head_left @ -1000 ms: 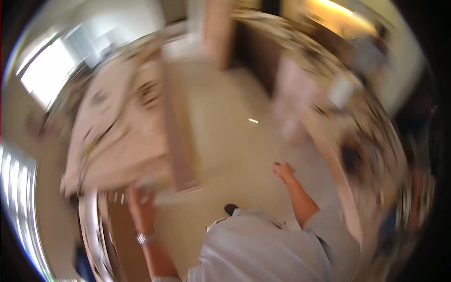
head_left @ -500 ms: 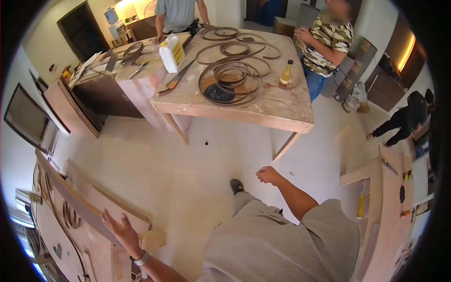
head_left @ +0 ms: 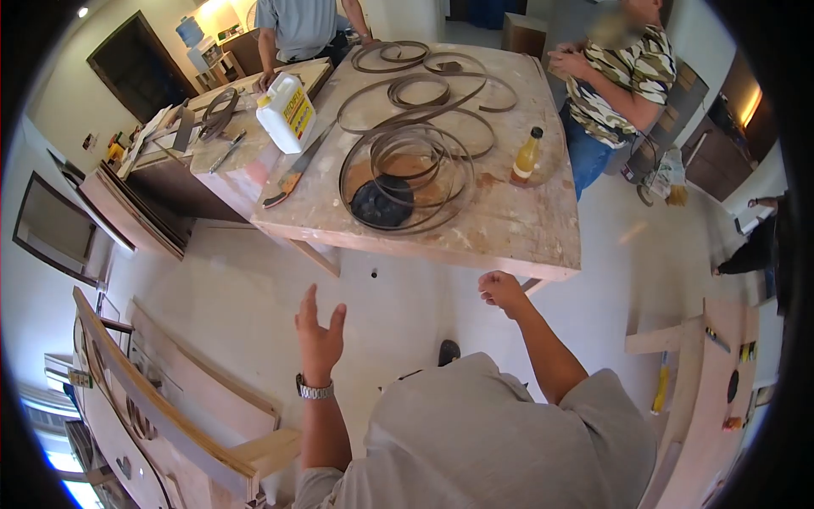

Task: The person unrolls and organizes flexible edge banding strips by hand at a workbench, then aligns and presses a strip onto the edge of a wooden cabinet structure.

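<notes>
My left hand [head_left: 320,337], with a watch [head_left: 315,388] at its wrist, is raised above the floor, fingers and thumb apart and nothing in it. My right hand [head_left: 502,293] is just before the near edge of the wooden worktable [head_left: 500,225], its fingers curled in; whatever they hold, if anything, is hidden. Coils of brown edging strip [head_left: 417,92] lie loosely on the table, the nearest around a black bundle [head_left: 381,202]. A handsaw [head_left: 292,178] rests at the left edge, beside a white jug [head_left: 287,114]. A small bottle of yellow liquid [head_left: 526,155] stands at the right.
One person [head_left: 301,25] stands behind the tables, another in a camouflage shirt [head_left: 619,81] at the right side. A long curved wooden panel [head_left: 161,394] stands at lower left. On the right is a wooden bench [head_left: 704,382] with tools. A small dark object [head_left: 374,274] lies on the floor.
The worktable appears nearer. My left hand has left the curved panel's edge and swung right to the front of my body, staying open. My right hand has come close to the table edge.
</notes>
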{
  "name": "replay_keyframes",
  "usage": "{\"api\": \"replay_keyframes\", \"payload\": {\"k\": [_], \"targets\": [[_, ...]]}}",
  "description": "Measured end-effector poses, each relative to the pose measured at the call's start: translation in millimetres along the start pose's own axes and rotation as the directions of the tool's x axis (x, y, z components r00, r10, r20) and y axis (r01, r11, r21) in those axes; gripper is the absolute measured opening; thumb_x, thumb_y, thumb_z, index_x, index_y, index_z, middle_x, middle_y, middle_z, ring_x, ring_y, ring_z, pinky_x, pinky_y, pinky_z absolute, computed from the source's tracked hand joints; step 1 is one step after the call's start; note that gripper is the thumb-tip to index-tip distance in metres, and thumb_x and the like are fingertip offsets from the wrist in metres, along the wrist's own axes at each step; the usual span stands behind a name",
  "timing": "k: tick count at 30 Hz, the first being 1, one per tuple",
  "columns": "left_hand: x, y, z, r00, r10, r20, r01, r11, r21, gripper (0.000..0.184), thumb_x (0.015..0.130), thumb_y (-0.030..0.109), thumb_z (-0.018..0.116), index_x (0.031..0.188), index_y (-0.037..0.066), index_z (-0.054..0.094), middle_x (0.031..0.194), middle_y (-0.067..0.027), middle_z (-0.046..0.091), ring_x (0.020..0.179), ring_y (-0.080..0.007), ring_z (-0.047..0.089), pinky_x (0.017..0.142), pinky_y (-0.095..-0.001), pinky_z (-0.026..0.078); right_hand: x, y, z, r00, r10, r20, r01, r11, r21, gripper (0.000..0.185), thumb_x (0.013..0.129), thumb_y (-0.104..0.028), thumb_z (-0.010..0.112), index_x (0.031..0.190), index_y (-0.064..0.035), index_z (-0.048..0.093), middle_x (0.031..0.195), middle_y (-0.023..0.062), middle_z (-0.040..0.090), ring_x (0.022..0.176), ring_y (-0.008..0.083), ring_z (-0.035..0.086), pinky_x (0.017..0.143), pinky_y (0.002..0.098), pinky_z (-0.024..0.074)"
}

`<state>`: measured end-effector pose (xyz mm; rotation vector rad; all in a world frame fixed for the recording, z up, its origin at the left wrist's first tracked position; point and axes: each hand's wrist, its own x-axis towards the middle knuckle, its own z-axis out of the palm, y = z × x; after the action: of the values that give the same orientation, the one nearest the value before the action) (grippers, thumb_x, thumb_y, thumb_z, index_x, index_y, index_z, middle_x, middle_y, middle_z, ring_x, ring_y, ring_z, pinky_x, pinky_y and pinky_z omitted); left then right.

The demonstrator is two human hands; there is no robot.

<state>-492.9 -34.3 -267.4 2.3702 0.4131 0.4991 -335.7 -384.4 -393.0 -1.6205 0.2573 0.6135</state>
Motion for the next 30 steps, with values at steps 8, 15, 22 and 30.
{"api": "replay_keyframes", "payload": {"k": [8,15,22,30], "targets": [[91,-23,58,0.995,0.025,0.096,-0.015,0.994,-0.106,0.039,0.088,0.022,0.063,0.120,-0.001,0.057,0.110,-0.0208,0.065,0.100,-0.0334,0.063,0.090,-0.0416,0.045,56,-35,0,0.987,-0.105,-0.121,0.112,0.992,0.054,0.020,0.086,-0.015,0.063,0.101,-0.0026,0.061,0.082,0.0044,0.063,0.067,0.0129,0.060,0.060,0.0266,0.0485],[225,-105,132,0.990,-0.084,0.111,0.100,0.985,-0.144,0.027,0.087,0.022,0.063,0.099,-0.002,0.068,0.088,-0.0207,0.068,0.080,-0.0316,0.067,0.069,-0.0397,0.051,85,-76,70,0.864,-0.499,-0.065,0.426,0.795,-0.432,0.037,0.083,-0.022,0.068,0.110,0.0020,0.059,0.094,0.0144,0.064,0.080,0.0240,0.063,0.073,0.0338,0.0498],[354,-159,191,0.972,-0.139,0.190,0.112,0.983,0.145,0.044,0.081,0.039,0.068,0.089,-0.004,0.067,0.082,-0.0227,0.067,0.078,-0.0385,0.066,0.071,-0.0435,0.051,135,-144,104,0.811,-0.510,-0.288,0.353,0.818,-0.455,0.041,0.081,-0.022,0.070,0.114,0.0007,0.059,0.102,0.0175,0.063,0.094,0.0293,0.063,0.082,0.0365,0.0492],[393,-174,218,0.971,-0.047,0.234,-0.001,0.980,0.200,0.031,0.081,0.029,0.067,0.083,-0.002,0.064,0.073,-0.0223,0.066,0.074,-0.0397,0.066,0.067,-0.0450,0.052,146,-143,93,0.777,-0.446,-0.443,0.263,0.871,-0.416,0.040,0.083,-0.022,0.070,0.114,0.0003,0.059,0.102,0.0134,0.064,0.092,0.0236,0.063,0.082,0.0338,0.0494]]}}
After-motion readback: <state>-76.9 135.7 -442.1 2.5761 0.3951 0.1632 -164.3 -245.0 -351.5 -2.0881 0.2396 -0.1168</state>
